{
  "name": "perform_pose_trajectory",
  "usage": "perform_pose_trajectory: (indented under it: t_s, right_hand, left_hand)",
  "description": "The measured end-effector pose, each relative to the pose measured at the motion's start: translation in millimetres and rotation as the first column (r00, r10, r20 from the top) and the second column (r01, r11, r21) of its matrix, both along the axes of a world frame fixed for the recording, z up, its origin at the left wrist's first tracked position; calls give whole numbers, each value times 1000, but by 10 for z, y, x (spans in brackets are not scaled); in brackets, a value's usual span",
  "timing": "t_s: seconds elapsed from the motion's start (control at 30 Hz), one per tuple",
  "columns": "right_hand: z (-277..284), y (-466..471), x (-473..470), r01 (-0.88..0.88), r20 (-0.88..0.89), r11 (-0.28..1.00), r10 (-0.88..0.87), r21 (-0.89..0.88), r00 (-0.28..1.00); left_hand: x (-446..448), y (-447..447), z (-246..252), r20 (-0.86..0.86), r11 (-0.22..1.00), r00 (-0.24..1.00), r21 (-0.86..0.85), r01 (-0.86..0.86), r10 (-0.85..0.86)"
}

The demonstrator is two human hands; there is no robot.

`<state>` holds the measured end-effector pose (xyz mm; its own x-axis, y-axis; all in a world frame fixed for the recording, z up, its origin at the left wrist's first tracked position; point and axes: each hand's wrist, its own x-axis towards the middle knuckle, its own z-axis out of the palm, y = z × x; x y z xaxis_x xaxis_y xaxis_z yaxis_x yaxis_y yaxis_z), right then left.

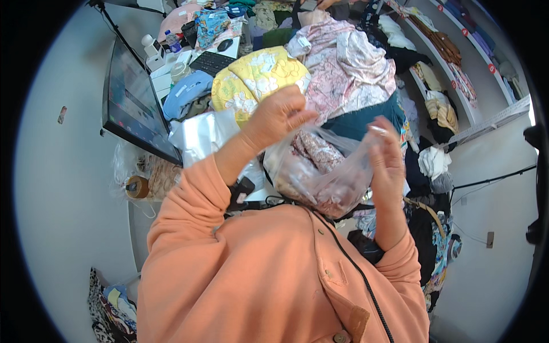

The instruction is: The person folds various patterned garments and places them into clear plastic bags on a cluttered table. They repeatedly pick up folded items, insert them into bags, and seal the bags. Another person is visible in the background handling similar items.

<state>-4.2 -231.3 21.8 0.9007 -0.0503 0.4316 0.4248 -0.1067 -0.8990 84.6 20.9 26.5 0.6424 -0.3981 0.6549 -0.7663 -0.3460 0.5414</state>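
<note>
A clear plastic bag [296, 184] hangs in front of my chest, its mouth spread between my hands. Folded floral fabric [317, 150] in reddish and white tones lies inside it. The fingers of my left hand [281, 113] pinch the bag's rim on the left. On the other side, my right hand [388, 165] has the opposite rim between thumb and fingers, raised a little. Just beyond the bag lie a yellow floral folded garment [257, 77], a pink floral cloth [343, 68] and a dark teal cloth [364, 118]. The bag hides part of the table's edge.
A monitor [135, 105] stands at left, with a keyboard [212, 63] and mouse [224, 45] behind. White plastic packaging [206, 130] lies beside my left forearm. A tape roll [137, 187] sits near the wall. Shelves [480, 98] of folded clothes line the right. Another person's hand [327, 4] shows at the top.
</note>
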Motion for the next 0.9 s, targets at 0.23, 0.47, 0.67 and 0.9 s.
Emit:
perform_pose_trajectory:
  t_s: [0.23, 0.47, 0.67, 0.9]
  right_hand:
    - [-516, 651, 322, -317, -139, 849, 285, -422, 948]
    - [-748, 778, 485, -343, -147, 892, 312, -296, 939]
    - [-658, 831, 379, -393, -276, 866, 314, -309, 908]
    - [-694, 834, 424, -349, -358, 936, 340, 40, 870]
  left_hand:
    - [-210, -435, -231, -135, 944, 966, -279, 177, -221]
    - [-270, -182, -400, -169, 966, 972, -227, 121, -162]
    - [-218, 191, -887, -369, 988, 918, -99, 118, -147]
    - [-165, 7, -1479, -735, 886, 494, -394, 246, -464]
